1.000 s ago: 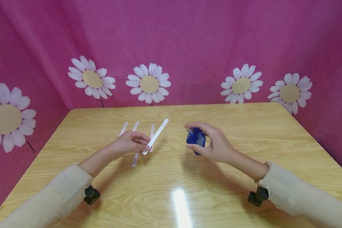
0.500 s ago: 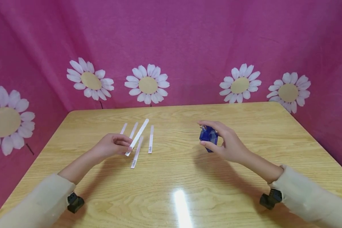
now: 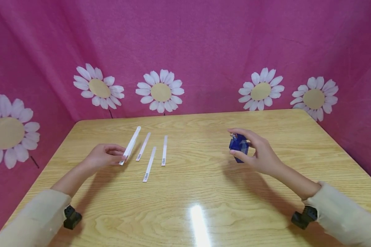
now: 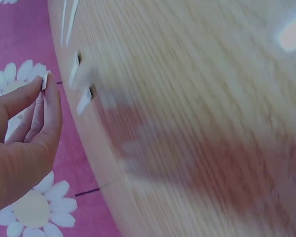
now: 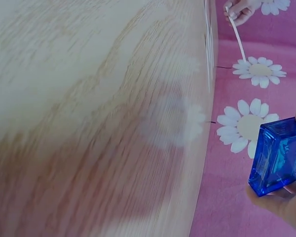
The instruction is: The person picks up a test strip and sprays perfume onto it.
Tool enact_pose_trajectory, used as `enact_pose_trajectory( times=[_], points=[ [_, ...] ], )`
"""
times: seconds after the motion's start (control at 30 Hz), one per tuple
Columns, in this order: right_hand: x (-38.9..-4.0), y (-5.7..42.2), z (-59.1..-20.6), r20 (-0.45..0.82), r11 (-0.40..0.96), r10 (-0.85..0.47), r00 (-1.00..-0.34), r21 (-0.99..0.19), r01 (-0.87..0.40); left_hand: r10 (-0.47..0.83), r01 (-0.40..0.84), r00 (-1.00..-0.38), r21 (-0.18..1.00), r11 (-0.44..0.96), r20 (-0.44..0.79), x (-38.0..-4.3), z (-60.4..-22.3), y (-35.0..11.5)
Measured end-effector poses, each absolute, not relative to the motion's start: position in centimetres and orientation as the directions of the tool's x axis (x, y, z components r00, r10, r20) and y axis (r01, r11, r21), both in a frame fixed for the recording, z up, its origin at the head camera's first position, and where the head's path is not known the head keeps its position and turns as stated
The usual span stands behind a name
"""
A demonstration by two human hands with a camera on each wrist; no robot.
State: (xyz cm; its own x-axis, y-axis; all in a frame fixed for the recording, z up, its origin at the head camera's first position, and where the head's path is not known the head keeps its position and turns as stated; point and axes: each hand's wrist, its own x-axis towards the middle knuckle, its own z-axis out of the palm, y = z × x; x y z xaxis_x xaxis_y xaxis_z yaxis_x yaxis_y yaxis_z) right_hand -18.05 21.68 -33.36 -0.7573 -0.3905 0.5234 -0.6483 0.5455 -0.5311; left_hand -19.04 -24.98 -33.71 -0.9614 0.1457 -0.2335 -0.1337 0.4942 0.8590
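Note:
My left hand (image 3: 104, 157) pinches the lower end of a white perfume test strip (image 3: 131, 142) between thumb and fingertips. The strip tilts up and away over the table's left side. In the left wrist view it shows nearly end-on, a small white tip (image 4: 45, 81) at the fingertips. On the right, my right hand (image 3: 259, 151) grips a blue glass perfume bottle (image 3: 239, 145) above the table, thumb on the near side and fingers at the far side. The right wrist view shows the faceted bottle (image 5: 277, 155) closely, part of that hand cut off by the frame.
Several more test strips lie on the wooden table (image 3: 185, 185), among them a right-hand strip (image 3: 165, 151), a nearer strip (image 3: 149, 164) and a strip (image 3: 143, 146) beside the left hand. A pink curtain (image 3: 210, 51) with printed daisies hangs behind the table's far edge.
My left hand has moved left with its test strip, uncovering strips on the table. My right hand has carried the perfume bottle to the right, so the hands are farther apart.

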Motion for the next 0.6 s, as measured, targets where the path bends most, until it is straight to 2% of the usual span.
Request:
enact_pose_trajectory(
  times=[0.6],
  points=[
    [-17.7,22.7,-33.2,0.537,0.552,-0.351,-0.767,-0.542,-0.633,0.075,-0.212,-0.952,0.819,0.534,-0.296,-20.2,-34.6,-28.3]
  ],
)
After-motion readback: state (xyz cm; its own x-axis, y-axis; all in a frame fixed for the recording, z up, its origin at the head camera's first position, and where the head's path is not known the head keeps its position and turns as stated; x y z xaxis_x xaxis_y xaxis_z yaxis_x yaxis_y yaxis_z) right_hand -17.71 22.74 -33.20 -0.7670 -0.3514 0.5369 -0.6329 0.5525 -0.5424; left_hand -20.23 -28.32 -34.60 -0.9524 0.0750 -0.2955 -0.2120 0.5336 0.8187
